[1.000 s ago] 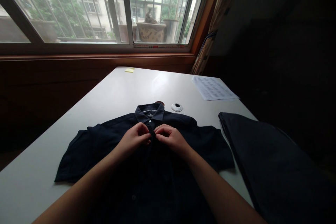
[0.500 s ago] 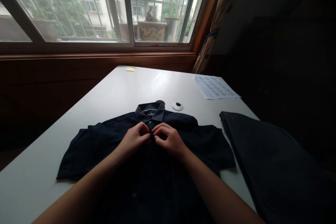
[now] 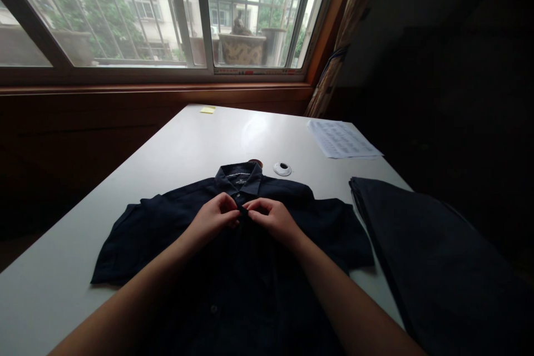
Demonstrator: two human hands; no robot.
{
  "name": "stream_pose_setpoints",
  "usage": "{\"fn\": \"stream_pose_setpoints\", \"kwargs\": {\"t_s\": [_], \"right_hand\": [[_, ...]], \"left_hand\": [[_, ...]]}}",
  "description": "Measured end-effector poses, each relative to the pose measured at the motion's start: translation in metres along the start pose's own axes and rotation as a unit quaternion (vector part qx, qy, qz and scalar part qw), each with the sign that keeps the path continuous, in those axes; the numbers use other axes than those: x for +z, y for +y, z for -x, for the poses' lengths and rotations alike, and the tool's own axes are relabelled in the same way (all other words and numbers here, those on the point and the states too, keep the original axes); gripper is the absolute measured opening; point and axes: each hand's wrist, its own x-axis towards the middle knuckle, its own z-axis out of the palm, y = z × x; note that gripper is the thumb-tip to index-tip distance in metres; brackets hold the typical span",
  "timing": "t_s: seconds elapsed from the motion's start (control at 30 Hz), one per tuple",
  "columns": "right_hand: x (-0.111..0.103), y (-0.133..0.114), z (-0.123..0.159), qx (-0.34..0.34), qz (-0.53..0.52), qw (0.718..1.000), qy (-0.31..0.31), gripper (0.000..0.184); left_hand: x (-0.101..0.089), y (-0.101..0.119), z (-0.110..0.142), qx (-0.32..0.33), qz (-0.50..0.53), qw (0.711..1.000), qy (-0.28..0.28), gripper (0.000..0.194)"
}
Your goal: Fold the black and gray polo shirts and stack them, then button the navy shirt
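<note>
A dark navy short-sleeved shirt [image 3: 287,200] lies front up on the white table [image 3: 175,147], its collar [image 3: 250,183] pointing away from me. Just below the collar, my left hand [image 3: 214,215] pinches the front edge of the shirt between thumb and fingers. Close beside it, my right hand [image 3: 275,221] pinches the same front placket from the other side. The fingertips of both hands almost meet. A small pale button [image 3: 238,195] shows above them, and another button [image 3: 214,308] lower down. Whatever button or buttonhole is between my fingertips is hidden.
Folded dark cloth [image 3: 421,233] lies at the right side of the table. Behind the collar are a white ring-shaped piece [image 3: 282,169] and a partly hidden brown round object [image 3: 256,163]. Printed sheets [image 3: 344,140] and a yellow sticky note [image 3: 207,110] lie farther back, below a barred window [image 3: 137,11].
My hands stay at the same spot on the placket. The right fingers have shifted slightly and come closer together, and a bit of fabric now shows raised between the fingertips.
</note>
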Motion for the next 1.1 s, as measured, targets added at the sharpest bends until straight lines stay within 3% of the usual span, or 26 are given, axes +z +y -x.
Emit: {"fn": "stream_pose_setpoints", "kwargs": {"t_s": [0.17,0.43,0.8,1.1], "right_hand": [[-0.0018,0.0012,-0.0011,0.028,-0.044,0.999,-0.012,0.015],[-0.0012,0.0034,-0.0015,0.018,-0.043,0.999,-0.019,0.015],[-0.0007,0.0051,-0.0023,-0.062,0.009,0.998,-0.029,0.008],[-0.0056,0.0035,-0.0028,-0.072,0.013,0.996,-0.05,0.013]], "left_hand": [[0.0024,0.0048,0.0014,-0.02,0.006,1.0,0.006,0.029],[0.0034,0.0087,0.0029,-0.024,0.01,1.0,0.016,0.029],[0.0031,0.0084,0.0024,-0.022,0.019,0.999,0.02,0.029],[0.003,0.0078,0.0039,-0.005,0.006,1.0,0.029,0.028]]}}
